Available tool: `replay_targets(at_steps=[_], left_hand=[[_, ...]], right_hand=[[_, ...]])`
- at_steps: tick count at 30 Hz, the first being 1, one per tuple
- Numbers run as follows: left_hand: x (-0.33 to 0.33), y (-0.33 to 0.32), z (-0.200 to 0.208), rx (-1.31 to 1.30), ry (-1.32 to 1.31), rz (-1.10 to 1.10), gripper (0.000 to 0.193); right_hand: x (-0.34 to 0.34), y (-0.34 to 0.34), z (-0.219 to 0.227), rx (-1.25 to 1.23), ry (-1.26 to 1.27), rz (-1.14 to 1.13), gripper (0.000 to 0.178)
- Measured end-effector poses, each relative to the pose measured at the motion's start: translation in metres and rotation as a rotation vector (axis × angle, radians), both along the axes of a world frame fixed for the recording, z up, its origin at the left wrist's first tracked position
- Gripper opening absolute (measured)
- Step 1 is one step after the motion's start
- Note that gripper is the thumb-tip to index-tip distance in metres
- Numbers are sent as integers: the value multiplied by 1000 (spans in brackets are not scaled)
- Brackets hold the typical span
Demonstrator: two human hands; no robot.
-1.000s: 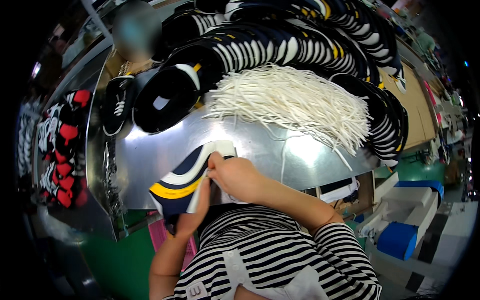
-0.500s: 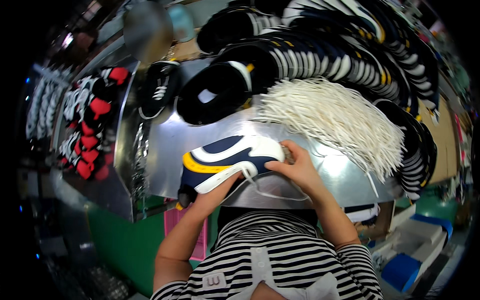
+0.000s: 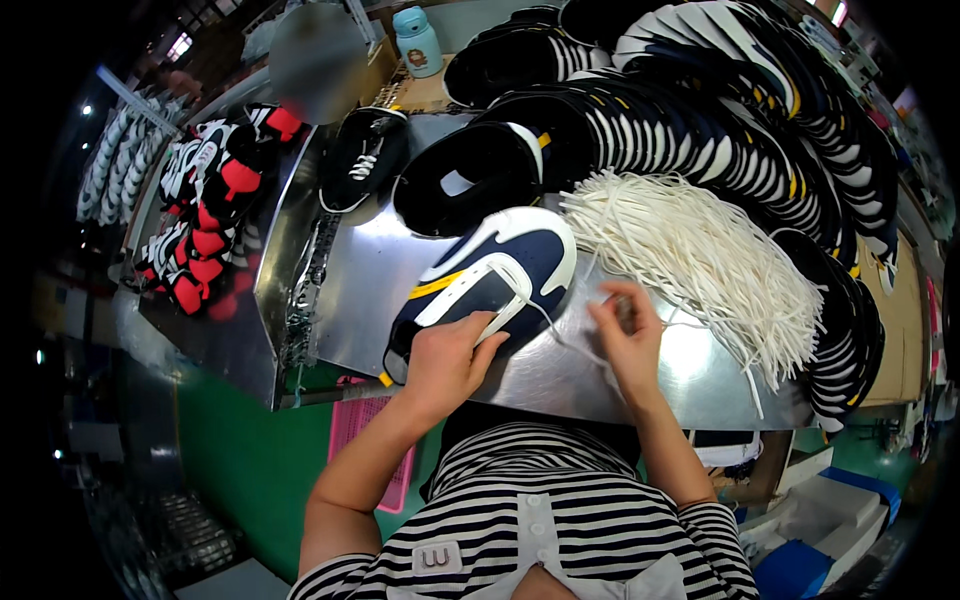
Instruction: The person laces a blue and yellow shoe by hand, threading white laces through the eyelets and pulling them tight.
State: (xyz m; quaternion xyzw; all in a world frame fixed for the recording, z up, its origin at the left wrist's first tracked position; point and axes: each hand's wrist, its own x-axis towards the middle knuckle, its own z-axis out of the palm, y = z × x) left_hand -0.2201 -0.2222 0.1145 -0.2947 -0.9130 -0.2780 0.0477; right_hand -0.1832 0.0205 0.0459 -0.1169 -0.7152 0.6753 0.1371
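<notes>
A navy, white and yellow shoe upper [image 3: 510, 262] lies tilted on the metal tabletop before me. My left hand [image 3: 452, 362] grips its near edge beside the white eyelet strip, thumb and fingers closed on it. From the eyelets a white shoelace [image 3: 562, 337] trails right and down toward my right hand [image 3: 630, 338]. That hand is off the upper, with curled fingers somewhat blurred. A small greyish thing shows between them, too smeared to name. A thick bundle of white shoelaces [image 3: 700, 270] lies just beyond my right hand.
Rows of nested navy and white uppers [image 3: 660, 140] curve along the back and right. A black laced shoe [image 3: 364, 160] stands at the back left, near a light blue bottle [image 3: 418, 45]. Red-and-black uppers [image 3: 205, 215] lie farther left. A pink basket [image 3: 365, 440] sits below the table edge.
The upper has turned, its white toe end now farther away. My right hand has let go of the toe end and moved right. The left hand has shifted slightly right, still holding the upper.
</notes>
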Motion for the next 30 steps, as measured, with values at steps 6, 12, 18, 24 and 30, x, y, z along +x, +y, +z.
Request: replay_targets(at_steps=[6, 12, 18, 24, 30], left_hand=[[11, 17, 34, 42, 38, -10, 18], [-9, -37, 86, 278, 216, 215, 24], [-3, -11, 91, 128, -24, -89, 26], [-3, 10, -5, -261, -259, -251, 28], [10, 16, 16, -310, -125, -260, 30]], right_hand=[[3, -34, 21, 172, 94, 220, 13], [91, 16, 28, 733, -18, 522, 14], [163, 44, 51, 110, -459, 652, 13], [68, 3, 50, -290, -215, 397, 14], [13, -13, 31, -285, -186, 274, 14]])
